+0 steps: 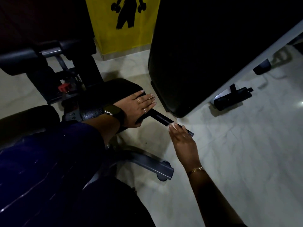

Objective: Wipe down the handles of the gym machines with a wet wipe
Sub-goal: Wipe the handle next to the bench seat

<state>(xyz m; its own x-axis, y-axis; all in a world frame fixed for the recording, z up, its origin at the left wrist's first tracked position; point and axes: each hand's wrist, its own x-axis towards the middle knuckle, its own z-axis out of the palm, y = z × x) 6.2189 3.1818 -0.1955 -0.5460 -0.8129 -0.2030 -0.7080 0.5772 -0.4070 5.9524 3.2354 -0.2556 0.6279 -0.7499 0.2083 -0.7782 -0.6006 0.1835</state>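
Left hand (139, 108) rests on pad (118, 86), left of handle (161, 117).

I count two grips here: left grip (137, 110), right grip (183, 141). Two rings on the left one, first ring (138, 100) and second ring (145, 110). One watch (114, 112), one bracelet (196, 170). One handle (164, 119). One red knob (64, 87). One yellow banner (124, 35). Two foam rollers: left roller (16, 55), right roller (73, 44).
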